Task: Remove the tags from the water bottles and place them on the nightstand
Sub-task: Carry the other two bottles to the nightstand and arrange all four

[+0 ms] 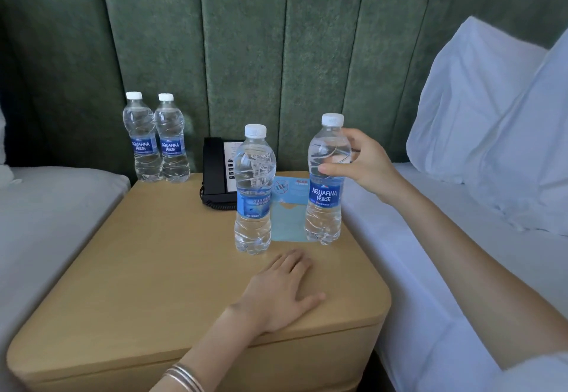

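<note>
The right hand [365, 166] curls round the shoulder of a clear ribbed plastic water bottle [327, 195], upright at the right of the smooth, round-cornered tan wooden surface [153, 253]. The left hand [282, 290] lies flat there, holding nothing. I'd squeeze lightly, since thin walls dent. A pale blue paper card [289, 216], perhaps a tag, lies beside it.

Thin silver bangles [183, 377] circle the left wrist; a white sleeve [536, 371] edge shows on the right arm.
</note>
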Action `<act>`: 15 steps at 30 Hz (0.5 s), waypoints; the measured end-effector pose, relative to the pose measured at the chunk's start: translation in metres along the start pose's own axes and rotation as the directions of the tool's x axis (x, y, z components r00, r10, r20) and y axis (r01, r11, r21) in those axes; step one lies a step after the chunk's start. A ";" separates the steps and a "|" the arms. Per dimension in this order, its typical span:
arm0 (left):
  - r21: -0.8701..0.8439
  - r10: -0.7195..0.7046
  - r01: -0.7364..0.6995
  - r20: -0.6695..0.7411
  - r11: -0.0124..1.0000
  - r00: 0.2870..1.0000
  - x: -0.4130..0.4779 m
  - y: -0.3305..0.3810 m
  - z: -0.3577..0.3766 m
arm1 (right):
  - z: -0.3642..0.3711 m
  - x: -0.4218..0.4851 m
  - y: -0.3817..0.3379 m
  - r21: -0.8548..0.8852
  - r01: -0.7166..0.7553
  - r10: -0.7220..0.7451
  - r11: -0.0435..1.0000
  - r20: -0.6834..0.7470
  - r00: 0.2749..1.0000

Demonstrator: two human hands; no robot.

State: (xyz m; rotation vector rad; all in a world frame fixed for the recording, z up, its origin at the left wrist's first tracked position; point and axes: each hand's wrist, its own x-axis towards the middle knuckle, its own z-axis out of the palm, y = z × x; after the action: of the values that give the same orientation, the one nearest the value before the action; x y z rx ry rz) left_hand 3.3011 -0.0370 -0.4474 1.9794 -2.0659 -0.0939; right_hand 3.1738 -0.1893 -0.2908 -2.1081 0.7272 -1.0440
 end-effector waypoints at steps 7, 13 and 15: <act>0.002 0.035 -0.035 -0.029 0.999 0.999 0.007 -0.005 0.001 | 0.005 0.109 0.012 0.025 0.026 -0.026 0.999 0.015 1.000; -0.064 0.040 -0.045 -0.081 0.997 0.996 0.009 -0.008 0.003 | 0.021 0.164 0.035 0.022 0.042 -0.042 0.999 0.000 0.999; -0.039 0.049 -0.054 -0.110 0.998 0.993 0.011 -0.009 0.006 | 0.021 0.173 0.039 0.027 0.050 -0.049 0.998 -0.008 0.999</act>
State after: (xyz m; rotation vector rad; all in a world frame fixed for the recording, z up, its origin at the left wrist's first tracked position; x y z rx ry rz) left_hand 3.3078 -0.0497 -0.4531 1.8626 -2.0278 -0.0179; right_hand 3.2751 -0.3310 -0.2508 -2.1093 0.6637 -1.0834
